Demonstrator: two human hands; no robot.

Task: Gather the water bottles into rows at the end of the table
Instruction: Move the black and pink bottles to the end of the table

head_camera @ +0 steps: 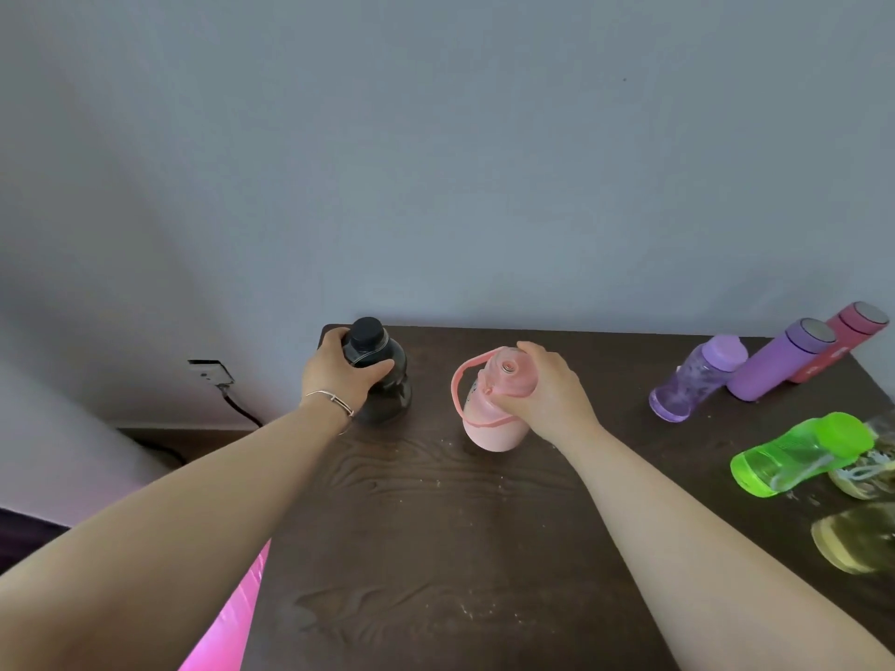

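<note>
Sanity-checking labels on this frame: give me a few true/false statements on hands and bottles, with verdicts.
1. The left hand grips the black bottle near its cap. True.
2. The right hand is empty. False: it holds the pink bottle at the top.
3. The pink bottle lies on its side. False: it stands on the table.
4. The green bottle is to the right of both hands. True.
5. The black bottle is at the table's near edge. False: it stands at the far left corner, by the wall.
</note>
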